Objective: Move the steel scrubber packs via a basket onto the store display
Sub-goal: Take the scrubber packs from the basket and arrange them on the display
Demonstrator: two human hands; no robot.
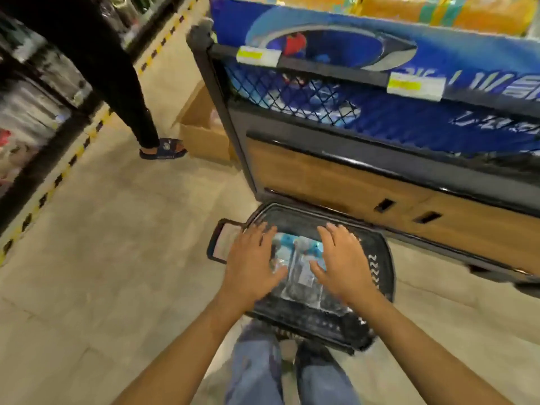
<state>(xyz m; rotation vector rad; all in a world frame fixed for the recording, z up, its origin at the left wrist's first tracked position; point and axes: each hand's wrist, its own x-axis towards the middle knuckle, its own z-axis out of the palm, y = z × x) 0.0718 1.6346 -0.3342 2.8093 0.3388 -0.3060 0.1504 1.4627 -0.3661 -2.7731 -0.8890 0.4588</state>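
A black plastic basket (382, 264) stands on the floor against the foot of the store display (336, 176). Clear steel scrubber packs (301, 267) with blue tops lie inside it. My left hand (251, 264) hovers over the basket's left side with its fingers spread and straight. My right hand (344, 261) is spread the same way over the right side. Both hands flank the packs, and neither grips anything. Whether the fingers touch the packs I cannot tell.
The display has a wood-panelled base and a mesh bin (292, 95) holding large blue boxes. An open cardboard box (201, 133) sits on the floor at its left corner. Another person's leg and sandal (163, 149) stand in the aisle. Dark shelving (35, 112) lines the left.
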